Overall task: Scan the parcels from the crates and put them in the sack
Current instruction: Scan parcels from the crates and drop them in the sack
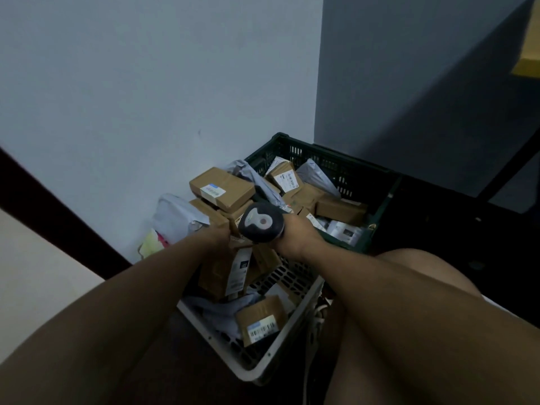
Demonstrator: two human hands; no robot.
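Cardboard box (225, 273) with a white label sits gripped in our left hand (218, 235); our right hand (292, 238) grips the rounded black scanner (261, 223) above the white slotted crate (292, 325).

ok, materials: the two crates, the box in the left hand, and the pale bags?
Green crate and white crate: likely rigid moulded plastic, with slotted lattice walls and a dull sheen. Box held by the left hand: brown matte cardboard, apparently taped, with a white printed label. Pale bags: thin, slightly glossy, crumpled film, probably poly mailers.
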